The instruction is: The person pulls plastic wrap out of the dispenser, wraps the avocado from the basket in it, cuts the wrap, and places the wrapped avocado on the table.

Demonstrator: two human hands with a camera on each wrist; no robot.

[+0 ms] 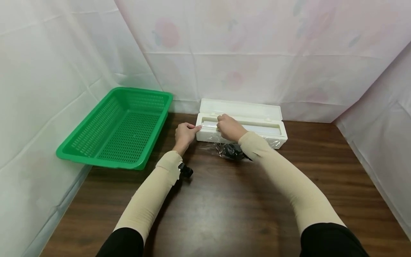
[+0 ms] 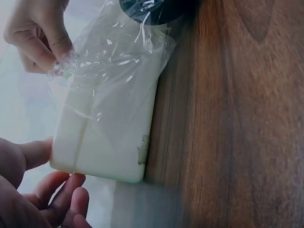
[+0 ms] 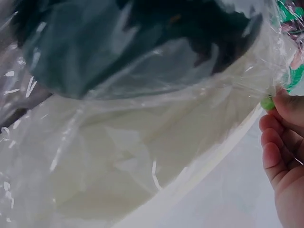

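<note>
A white cling-film dispenser box lies open at the back of the table, its lid leaning on the wall. My right hand is over the box's trough and pinches the edge of the clear film between thumb and fingertips. A small green bit shows at the pinch. The film drapes down over the box's front face. It fills most of the right wrist view, with the right hand at its edge. My left hand holds the box's left end, thumb on the corner and fingers curled beside it.
A green perforated plastic basket stands at the left, tilted against the white sheeted wall. The table is dark brown wood. White and pale floral sheeting closes it in on three sides. Black wrist cameras sit under both forearms.
</note>
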